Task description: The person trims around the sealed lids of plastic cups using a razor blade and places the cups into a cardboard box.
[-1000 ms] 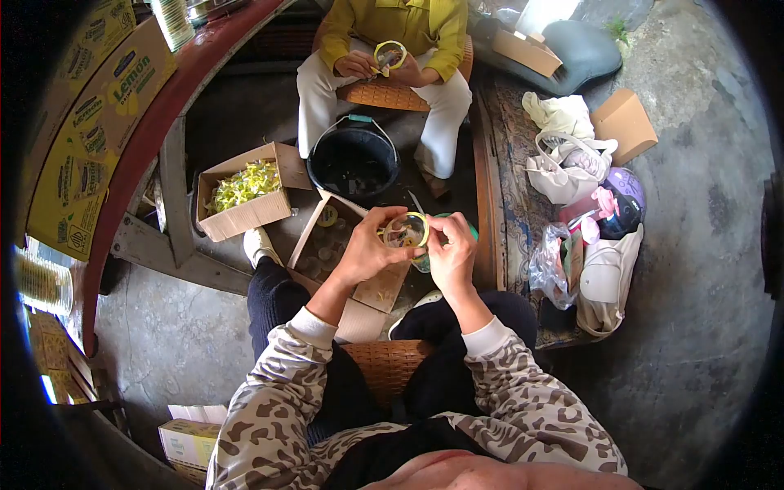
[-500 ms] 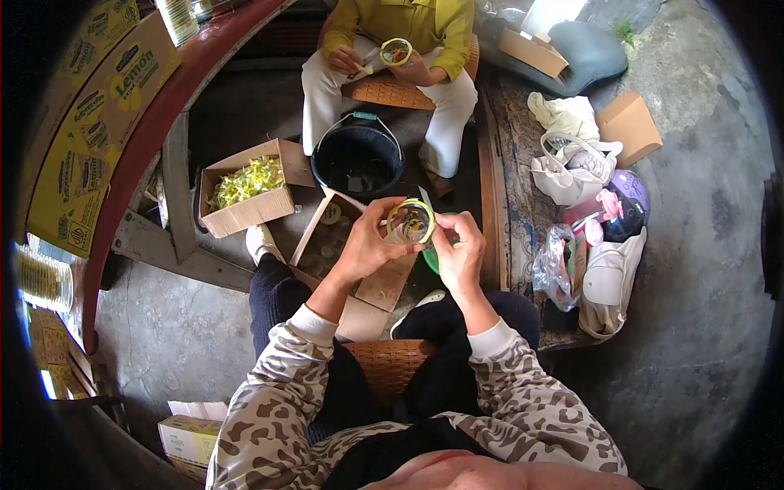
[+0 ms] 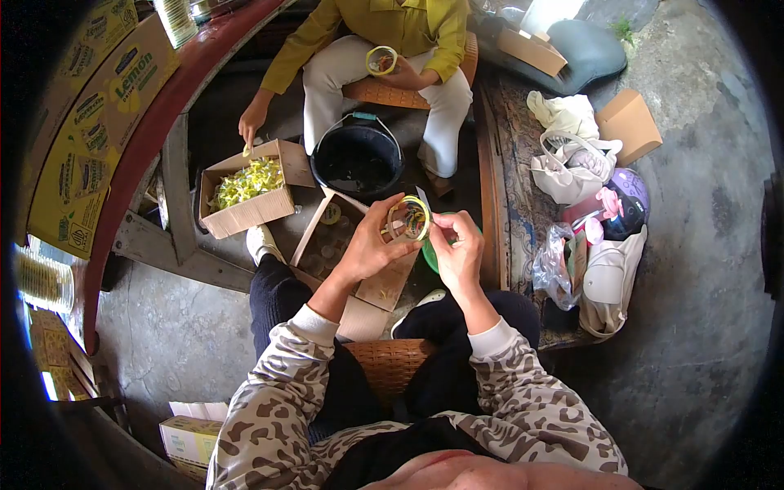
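My left hand [image 3: 371, 245] is wrapped round a clear plastic cup [image 3: 398, 219] with a yellow rim and coloured print, tilted with its round end toward me. At the cup's right edge, the thumb and forefinger of my right hand [image 3: 457, 245] are pinched against the rim. Whether a loose strip is between them is too small to tell. Below the cup, an open cardboard box [image 3: 306, 233] holds several clear cups. Part of a green round thing [image 3: 429, 258] shows behind my right hand.
Opposite sits a co-worker [image 3: 392, 28] holding a similar cup [image 3: 380, 60], one hand over a carton [image 3: 245, 216] of yellow-green scraps [image 3: 249, 181]. A black bucket [image 3: 358, 159] stands between us. Bags [image 3: 572, 167] lie on the right bench; lemon cartons [image 3: 106, 122] stand left.
The co-worker's hand has moved from the lap out to the carton of scraps with a small yellow piece. My hands have shifted slightly and the cup has turned a little.
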### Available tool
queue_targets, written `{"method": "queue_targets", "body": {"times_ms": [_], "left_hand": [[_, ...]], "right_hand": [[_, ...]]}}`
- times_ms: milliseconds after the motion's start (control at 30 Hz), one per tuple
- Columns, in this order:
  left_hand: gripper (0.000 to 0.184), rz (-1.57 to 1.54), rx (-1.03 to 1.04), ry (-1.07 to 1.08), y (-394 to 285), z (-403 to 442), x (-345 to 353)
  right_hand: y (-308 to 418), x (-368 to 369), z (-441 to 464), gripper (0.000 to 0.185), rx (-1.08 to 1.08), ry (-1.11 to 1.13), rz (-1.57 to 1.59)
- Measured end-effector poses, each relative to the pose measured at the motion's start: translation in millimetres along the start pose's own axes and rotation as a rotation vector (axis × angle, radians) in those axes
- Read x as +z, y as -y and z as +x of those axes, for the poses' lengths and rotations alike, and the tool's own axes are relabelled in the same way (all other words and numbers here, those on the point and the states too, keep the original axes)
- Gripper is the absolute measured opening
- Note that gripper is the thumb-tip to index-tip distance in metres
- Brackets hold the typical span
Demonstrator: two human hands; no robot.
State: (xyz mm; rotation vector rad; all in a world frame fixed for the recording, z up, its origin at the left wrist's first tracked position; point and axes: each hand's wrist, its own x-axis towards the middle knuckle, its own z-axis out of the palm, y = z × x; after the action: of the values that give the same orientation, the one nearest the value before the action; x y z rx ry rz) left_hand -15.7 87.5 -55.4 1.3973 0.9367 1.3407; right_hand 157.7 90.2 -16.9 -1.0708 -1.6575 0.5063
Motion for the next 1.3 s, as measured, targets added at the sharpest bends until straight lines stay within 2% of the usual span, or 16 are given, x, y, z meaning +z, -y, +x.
{"method": "queue_targets", "body": {"times_ms": [333,467,567,767,867,933,967,1033,1167,1300], "left_hand": [[0.083,0.166,-0.002,-0.024,-10,0,1],[0.082,0.101,-0.017,-0.029,-4,-1,2],[0.084,0.052,-0.120,0.030,-12,-1,1],[0.074,0.026,-0.140,0.004,-25,-1,5],[0.071,-0.001,-0.087,-0.059,-19,-1,5],[0.057,0.129,-0.059,-0.041,-12,-2,1],[0.057,0.129,-0.059,-0.041,-5,-1,0],[0.042,0.061,-0.103,-0.070,2,2,-1],[0.036,0.019,-0.139,-0.052,-2,-1,-2],[0.033,-0.024,-0.290,-0.153,-11,0,3]], "right_hand": [[2,2,-2,0.013,0.027,0.055,0.017],[4,2,-2,0.012,0.023,0.059,0.018],[5,2,-2,0.012,0.020,0.059,0.022],[6,3,-2,0.013,0.008,0.061,0.027],[7,3,-2,0.013,0.002,0.061,0.027],[6,3,-2,0.013,0.011,0.059,0.032],[4,3,-3,0.013,0.011,0.045,0.029],[4,3,-2,0.014,0.012,0.032,0.026],[11,-1,1,0.016,-0.008,-0.037,0.031],[10,-4,2,0.013,-0.027,-0.100,0.041]]}}
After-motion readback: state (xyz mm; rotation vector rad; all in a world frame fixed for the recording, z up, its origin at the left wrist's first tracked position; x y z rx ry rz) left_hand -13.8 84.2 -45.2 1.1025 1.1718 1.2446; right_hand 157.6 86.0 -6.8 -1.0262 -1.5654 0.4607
